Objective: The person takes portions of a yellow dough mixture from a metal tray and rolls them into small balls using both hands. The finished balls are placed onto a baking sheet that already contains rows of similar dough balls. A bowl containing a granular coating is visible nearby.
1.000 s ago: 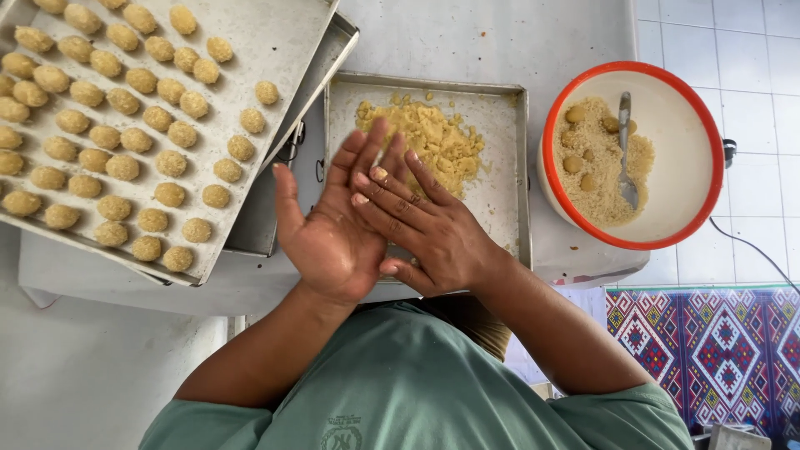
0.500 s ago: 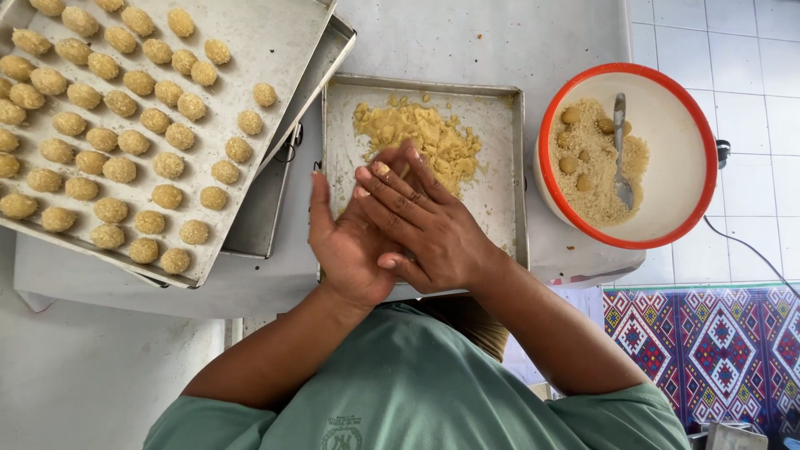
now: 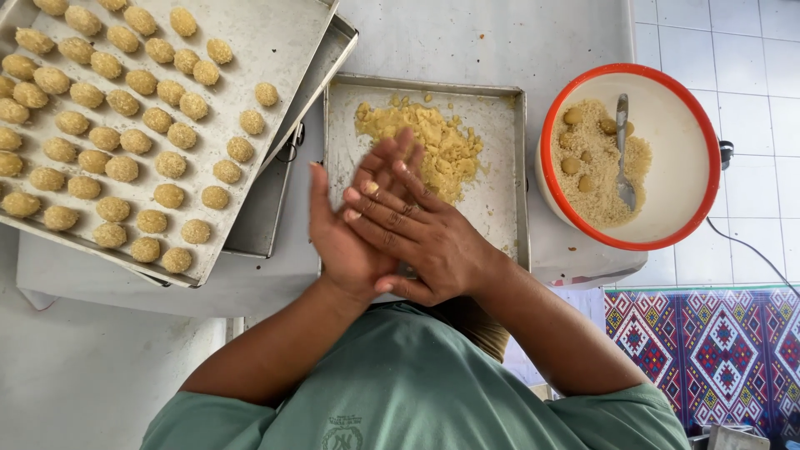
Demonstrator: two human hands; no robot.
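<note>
**Dough pressed between two palms above the baking tray**

We see a small piece of yellow dough [image 3: 369, 188] caught between the palms, only a sliver of it showing at the upper edge where the hands meet. The right hand [image 3: 421, 237] lies flat across the left hand [image 3: 346, 229], fingers extended and together; neither hand is curled into a fist, and both are closed palm to palm on the dough. We cannot tell the shape of the dough inside the palms.

The hands are held over the near part of a shallow rectangular metal tray [image 3: 504, 179], which stands on the table [image 3: 467, 42]. At the far end of that tray lies a loose heap of crumbly yellow dough [image 3: 433, 142], just beyond the fingertips.

To the right of the tray stands a white bowl with a red rim [image 3: 667, 108]. It holds pale crumbs, several coated dough balls [image 3: 575, 162] and a metal spoon [image 3: 623, 150] resting with its bowl down in the crumbs.

To the left, a large metal sheet [image 3: 275, 50] lies tilted across another tray beneath it and carries rows of crumb-coated balls [image 3: 125, 133]. The person wears a green shirt [image 3: 417, 392]. A patterned mat [image 3: 700, 350] lies on the tiled floor at lower right.
</note>
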